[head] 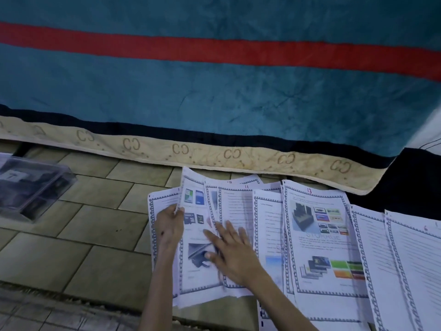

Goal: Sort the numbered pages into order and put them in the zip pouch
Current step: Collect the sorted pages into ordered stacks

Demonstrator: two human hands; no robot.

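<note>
I see the numbered pages [262, 235] fanned out and overlapping on the tiled floor [71, 235], from the centre toward 4 o'clock, just below the edge of a mattress [238, 154] covered by a teal blanket [214, 91] with a red stripe. My left hand [170, 223] pinches the left edge of a page printed with memory cards [194, 206], lifting that edge. My right hand [230, 249] lies flat, fingers spread and relaxed, pressing on the sheets beside it. To its right lies the page marked 13 [319, 235], with more text pages at 3 o'clock. A clear plastic case [31, 187] sits at 9 o'clock; I cannot tell whether it is the pouch.
</note>
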